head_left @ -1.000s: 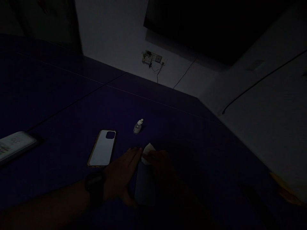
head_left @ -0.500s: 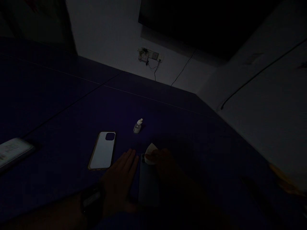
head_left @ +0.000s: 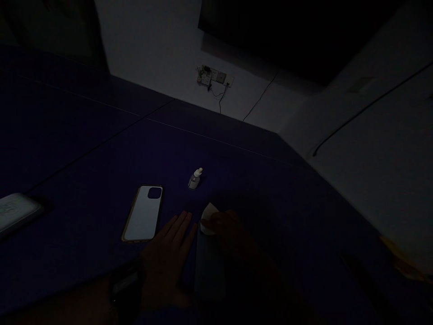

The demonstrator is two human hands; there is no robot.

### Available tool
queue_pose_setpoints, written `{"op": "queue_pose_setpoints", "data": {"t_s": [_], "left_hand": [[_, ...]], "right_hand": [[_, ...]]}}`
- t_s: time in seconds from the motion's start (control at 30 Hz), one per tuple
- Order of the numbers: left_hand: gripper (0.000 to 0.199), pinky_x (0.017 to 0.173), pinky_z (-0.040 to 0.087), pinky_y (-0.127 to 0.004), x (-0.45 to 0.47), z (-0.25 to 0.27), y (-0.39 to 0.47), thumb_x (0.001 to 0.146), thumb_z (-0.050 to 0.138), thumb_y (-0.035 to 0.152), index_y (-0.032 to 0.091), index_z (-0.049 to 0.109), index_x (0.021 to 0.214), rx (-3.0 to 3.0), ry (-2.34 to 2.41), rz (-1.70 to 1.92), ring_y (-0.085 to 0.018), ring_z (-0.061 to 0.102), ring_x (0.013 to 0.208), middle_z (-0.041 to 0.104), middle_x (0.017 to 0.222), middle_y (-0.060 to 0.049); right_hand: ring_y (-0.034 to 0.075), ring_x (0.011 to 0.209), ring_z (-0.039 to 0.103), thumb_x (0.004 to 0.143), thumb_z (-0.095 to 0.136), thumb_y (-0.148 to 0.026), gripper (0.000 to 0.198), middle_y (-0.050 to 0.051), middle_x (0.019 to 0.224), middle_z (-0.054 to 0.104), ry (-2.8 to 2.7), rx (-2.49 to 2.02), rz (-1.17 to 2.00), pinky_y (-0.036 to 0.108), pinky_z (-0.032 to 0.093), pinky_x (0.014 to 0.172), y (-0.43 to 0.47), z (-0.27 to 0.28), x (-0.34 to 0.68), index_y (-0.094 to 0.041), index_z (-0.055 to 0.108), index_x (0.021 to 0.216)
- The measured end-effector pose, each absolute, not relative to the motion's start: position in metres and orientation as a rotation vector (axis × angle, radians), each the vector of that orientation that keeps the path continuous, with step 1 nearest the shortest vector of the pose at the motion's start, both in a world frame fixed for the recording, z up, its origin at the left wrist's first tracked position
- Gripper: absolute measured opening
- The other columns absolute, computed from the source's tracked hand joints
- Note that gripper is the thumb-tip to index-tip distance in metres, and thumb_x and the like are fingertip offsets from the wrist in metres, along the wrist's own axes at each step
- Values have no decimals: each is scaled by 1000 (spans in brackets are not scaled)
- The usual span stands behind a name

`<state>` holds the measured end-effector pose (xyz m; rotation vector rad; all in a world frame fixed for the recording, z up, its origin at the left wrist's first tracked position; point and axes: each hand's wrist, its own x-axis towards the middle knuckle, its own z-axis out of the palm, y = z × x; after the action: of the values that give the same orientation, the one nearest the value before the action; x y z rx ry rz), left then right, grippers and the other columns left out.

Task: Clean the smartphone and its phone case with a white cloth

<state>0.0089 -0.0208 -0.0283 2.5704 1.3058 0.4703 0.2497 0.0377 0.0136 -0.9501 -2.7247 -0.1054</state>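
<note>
A dark smartphone (head_left: 209, 266) lies back up on the dark blue surface, in dim light. My right hand (head_left: 228, 230) presses a white wipe (head_left: 208, 214) on the phone's upper end, over the camera corner. My left hand (head_left: 165, 262) lies flat with fingers stretched out along the phone's left side; its thumb is near the lower edge, and contact is hard to see. To its left is a pale phone case (head_left: 142, 214) with a camera cut-out. A small dropper bottle (head_left: 194, 179) with a white cap stands beyond the hands.
At the left edge lies a white box-like object (head_left: 16, 212). Wall sockets (head_left: 213, 76) with cables are on the far wall under a dark screen (head_left: 287, 36). Something yellowish (head_left: 402, 259) shows at the right edge.
The wipe and my right hand have shifted slightly left across the phone's camera corner, now covering the lenses. My left hand stays flat beside the phone.
</note>
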Motion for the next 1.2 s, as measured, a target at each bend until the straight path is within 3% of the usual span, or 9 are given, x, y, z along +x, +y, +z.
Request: {"op": "queue_pose_setpoints", "data": {"t_s": [0.13,0.27,0.57,1.2], "left_hand": [[135,121,19,-60,7,-24,-22,58,57,93,6,28,157,2606,1257,433,-48,23,149,17,164,-27],[134,123,10,-61,6,-18,-22,60,56,93,5,29,156,2652,1244,417,-47,21,150,19,164,-27],[135,121,19,-62,6,-4,-21,60,47,99,3,34,154,2661,1270,318,-46,26,149,24,162,-28],[136,120,21,-60,4,-9,-19,60,44,100,1,36,152,2794,1260,380,-45,30,147,28,160,-30]], "right_hand": [[23,98,57,93,49,-6,41,10,115,68,-2711,-949,-78,39,42,88,37,19,249,-21,67,126],[22,96,56,92,50,-6,42,10,116,67,-2721,-905,-68,38,42,86,35,20,248,-21,67,127],[24,97,55,85,50,-3,46,11,112,66,-2659,-881,30,41,43,86,37,16,250,-20,68,124],[24,93,56,84,49,-4,45,11,109,67,-2598,-838,27,41,44,86,39,12,251,-19,67,122]]}}
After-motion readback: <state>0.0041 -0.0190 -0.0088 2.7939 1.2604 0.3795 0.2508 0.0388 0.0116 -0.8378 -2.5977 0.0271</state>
